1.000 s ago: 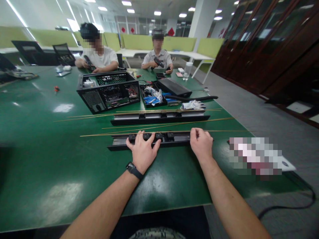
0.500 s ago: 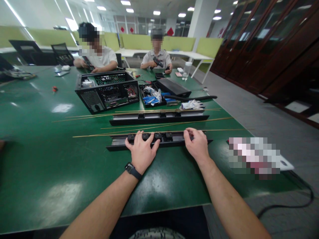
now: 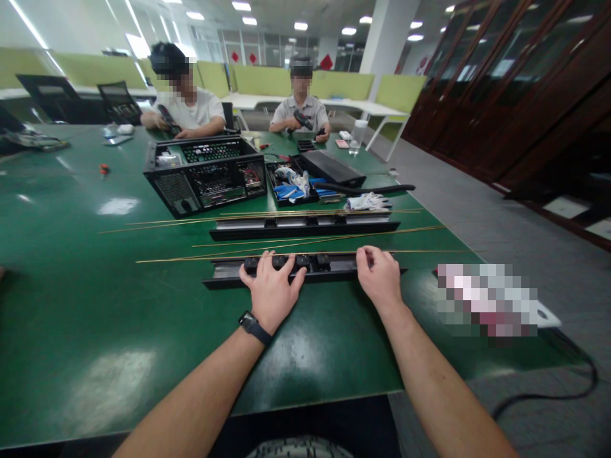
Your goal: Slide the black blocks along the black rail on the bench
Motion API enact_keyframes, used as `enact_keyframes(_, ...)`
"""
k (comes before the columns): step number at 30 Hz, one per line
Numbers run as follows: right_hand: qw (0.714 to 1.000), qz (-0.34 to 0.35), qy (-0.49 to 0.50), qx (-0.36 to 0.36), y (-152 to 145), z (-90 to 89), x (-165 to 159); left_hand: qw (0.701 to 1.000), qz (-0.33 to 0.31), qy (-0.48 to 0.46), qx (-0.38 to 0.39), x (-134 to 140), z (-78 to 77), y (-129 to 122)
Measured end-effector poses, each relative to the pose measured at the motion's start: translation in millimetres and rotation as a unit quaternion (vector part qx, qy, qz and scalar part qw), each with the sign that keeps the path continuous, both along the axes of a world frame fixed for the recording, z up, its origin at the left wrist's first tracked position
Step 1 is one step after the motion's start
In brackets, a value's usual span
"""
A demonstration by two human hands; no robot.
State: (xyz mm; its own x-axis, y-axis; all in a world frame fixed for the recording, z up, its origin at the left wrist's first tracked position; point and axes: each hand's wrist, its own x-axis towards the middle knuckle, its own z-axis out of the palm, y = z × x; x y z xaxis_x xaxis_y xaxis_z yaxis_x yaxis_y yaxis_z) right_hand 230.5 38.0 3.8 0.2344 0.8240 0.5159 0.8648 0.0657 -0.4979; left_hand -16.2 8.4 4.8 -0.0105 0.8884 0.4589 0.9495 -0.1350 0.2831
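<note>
A black rail (image 3: 329,275) with a silvery inner channel lies along the green table in front of me, with several small black blocks (image 3: 323,261) in its channel. My left hand (image 3: 273,283) has its fingers spread over the blocks and rests on them. At the rail's right end, my right hand (image 3: 379,275) has thumb and forefinger pinched together. A thin brass-coloured rod (image 3: 436,250) runs along the rail and sticks out to the right of this hand, seemingly held in the pinch. The fingertips partly hide the contact.
Behind lies a second rail (image 3: 305,230) with more thin rods (image 3: 167,222). Farther back are an opened computer case (image 3: 205,175), a tray of gloves (image 3: 293,184) and a white glove (image 3: 368,201). Two people sit opposite, one holding a power drill (image 3: 303,119). A power cable (image 3: 592,375) hangs right.
My right hand has shifted slightly to the right along the rail, its fingers drawn closer together. My left hand stays on the blocks.
</note>
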Motion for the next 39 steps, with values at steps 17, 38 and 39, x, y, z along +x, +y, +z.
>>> enact_keyframes(17, 0.999, -0.028, 0.012, 0.011, 1.4, 0.4, 0.8, 1.000, 0.002, 0.002, -0.005, -0.9, 1.8, -0.9)
enact_keyframes(38, 1.000, 0.015, 0.001, 0.008, -1.0, 1.4, -2.9, 1.000, 0.002, 0.001, -0.004, -0.1, -0.5, -0.2)
enact_keyframes(39, 1.000, 0.005, 0.001, 0.008, -0.7, 1.4, -1.8, 1.000, 0.002, 0.000, -0.004, -0.1, -0.3, -0.1)
